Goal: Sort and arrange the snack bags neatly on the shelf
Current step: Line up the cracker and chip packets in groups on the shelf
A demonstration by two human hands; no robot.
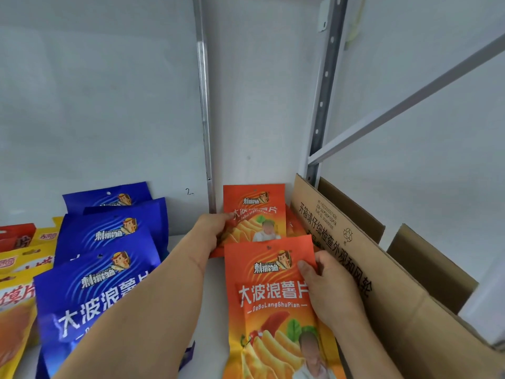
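Two orange-red chip bags stand one behind the other on the white shelf (213, 296). My left hand (211, 232) grips the left edge of the rear orange bag (254, 212), which leans against the back wall. My right hand (328, 288) holds the right edge of the front orange bag (269, 305), thumb on its face. To the left stands a row of blue chip bags (106, 258), one behind another. Yellow and red bags (16, 272) sit at the far left.
An open cardboard box (355, 258) with raised flaps stands directly right of the orange bags. Grey metal shelf uprights (323, 88) and a thin rail (203, 105) run up the white back wall.
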